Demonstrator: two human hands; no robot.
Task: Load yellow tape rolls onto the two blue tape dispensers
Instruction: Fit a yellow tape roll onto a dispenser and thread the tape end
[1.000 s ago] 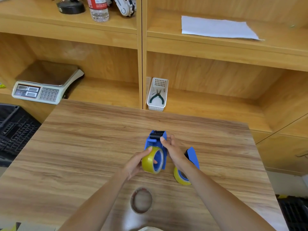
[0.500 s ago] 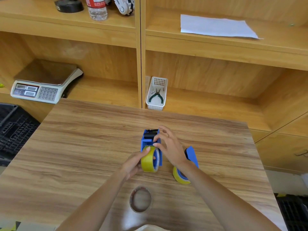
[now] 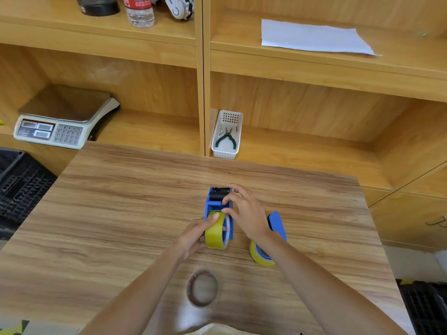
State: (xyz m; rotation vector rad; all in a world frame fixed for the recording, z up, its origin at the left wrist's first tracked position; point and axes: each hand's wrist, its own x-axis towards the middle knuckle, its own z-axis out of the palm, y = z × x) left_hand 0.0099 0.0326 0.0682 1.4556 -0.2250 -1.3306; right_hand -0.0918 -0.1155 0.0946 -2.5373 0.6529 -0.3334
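Observation:
A blue tape dispenser (image 3: 214, 201) stands on the wooden table (image 3: 121, 201) with a yellow tape roll (image 3: 215, 232) on its near end. My left hand (image 3: 193, 234) grips that roll, thumb on its top. My right hand (image 3: 244, 213) rests its fingertips on the dispenser's right side, thumb and forefinger pinched near the roll's top edge. To the right, partly hidden by my right forearm, a second blue dispenser (image 3: 278, 223) lies with a yellow roll (image 3: 260, 256) on it.
A nearly spent clear tape core (image 3: 202, 287) lies near the table's front. Behind the table are wooden shelves with a weighing scale (image 3: 60, 122), a white basket (image 3: 226, 151) holding pliers, a water bottle (image 3: 140, 10) and a paper sheet (image 3: 312, 37). Black crates (image 3: 19, 187) stand at left.
The dispenser has swung from tilted to upright on the table. My right hand has slid from its far end toward the roll, fingers now pinching near the roll's top edge.

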